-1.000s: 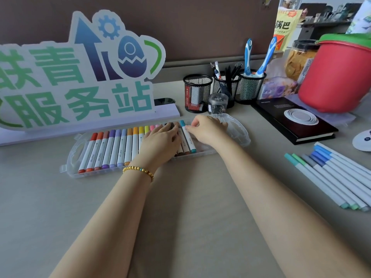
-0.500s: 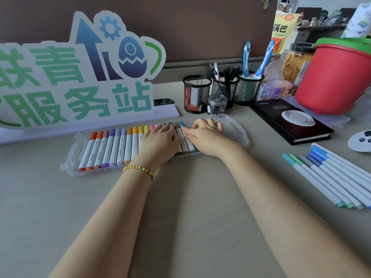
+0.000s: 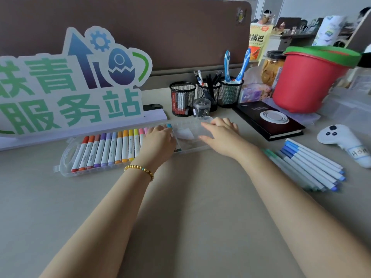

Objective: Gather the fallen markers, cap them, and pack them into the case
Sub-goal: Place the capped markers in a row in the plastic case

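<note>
On the beige desk [image 3: 190,207] a clear plastic case [image 3: 66,157] lies lengthwise in front of a cut-out sign [image 3: 70,87], and a row of capped markers [image 3: 112,149] fills its left part, running from red and orange through purple to yellow and pink. The left hand [image 3: 158,144] lies flat over the markers near the middle of the case, fingers straight and pressing down on them, with a teal cap showing just past its fingertips; a gold bead bracelet [image 3: 139,169] circles that wrist. The right hand [image 3: 221,133] rests on the right end of the case, fingers extended and relaxed over the clear plastic (whether it touches a lid or the tray itself is hard to tell). A second bunch of loose markers [image 3: 313,163], blue and green capped, lies on the desk well to the right, apart from the case. Behind the case stand three black mesh pen cups [image 3: 182,97], a black book [image 3: 271,119] and a red bucket [image 3: 307,81].
</note>
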{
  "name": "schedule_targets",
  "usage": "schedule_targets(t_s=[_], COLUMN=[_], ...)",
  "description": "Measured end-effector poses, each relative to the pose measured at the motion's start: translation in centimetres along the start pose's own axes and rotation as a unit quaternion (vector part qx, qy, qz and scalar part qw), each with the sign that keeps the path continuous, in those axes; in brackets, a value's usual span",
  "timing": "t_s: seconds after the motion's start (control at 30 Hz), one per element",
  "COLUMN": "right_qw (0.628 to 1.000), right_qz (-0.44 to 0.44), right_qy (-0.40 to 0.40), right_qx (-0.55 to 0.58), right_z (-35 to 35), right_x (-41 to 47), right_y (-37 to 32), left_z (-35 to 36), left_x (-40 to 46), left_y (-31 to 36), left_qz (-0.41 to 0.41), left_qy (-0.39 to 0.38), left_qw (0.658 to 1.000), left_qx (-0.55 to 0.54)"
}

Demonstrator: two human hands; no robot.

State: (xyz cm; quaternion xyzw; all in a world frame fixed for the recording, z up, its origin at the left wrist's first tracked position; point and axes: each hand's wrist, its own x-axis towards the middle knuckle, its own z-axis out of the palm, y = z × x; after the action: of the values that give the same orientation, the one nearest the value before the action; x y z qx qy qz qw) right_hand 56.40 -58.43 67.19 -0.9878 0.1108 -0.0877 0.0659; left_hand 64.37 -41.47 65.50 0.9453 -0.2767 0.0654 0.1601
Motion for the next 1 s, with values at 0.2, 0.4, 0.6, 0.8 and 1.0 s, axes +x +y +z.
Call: schedule_targets(t_s=[0.2, 0.4, 0.6, 0.8, 1.0], right_qw=[0.996, 0.987, 0.984, 0.984, 0.984], right_qz=[0.081, 0.147, 0.166, 0.168, 0.180], right_qy=[0.037, 0.067, 0.065, 0.049, 0.004], right_qx=[-0.023, -0.006, 0.017, 0.008, -0.021], right_z=[-2.7, -3.9, -4.0, -3.7, -3.8], right_x=[-5.8, -10.5, -12.4, -12.5, -12.4], right_y=[7.0, 11.9, 13.2, 13.1, 12.6], left_z=[0.8, 2.7, 4.1, 4.6, 4.0], left_x=[-1.9, -4.2, -4.9, -4.5, -2.9], left_y=[8.0, 15.0, 18.5, 21.0, 22.0], left_qz=[0.068, 0.101, 0.070, 0.050, 0.058], left_qy=[0.009, -0.081, -0.108, -0.115, -0.195], left_qw=[0.994, 0.985, 0.984, 0.989, 0.978], left_qx=[-0.088, -0.115, -0.123, -0.082, -0.051])
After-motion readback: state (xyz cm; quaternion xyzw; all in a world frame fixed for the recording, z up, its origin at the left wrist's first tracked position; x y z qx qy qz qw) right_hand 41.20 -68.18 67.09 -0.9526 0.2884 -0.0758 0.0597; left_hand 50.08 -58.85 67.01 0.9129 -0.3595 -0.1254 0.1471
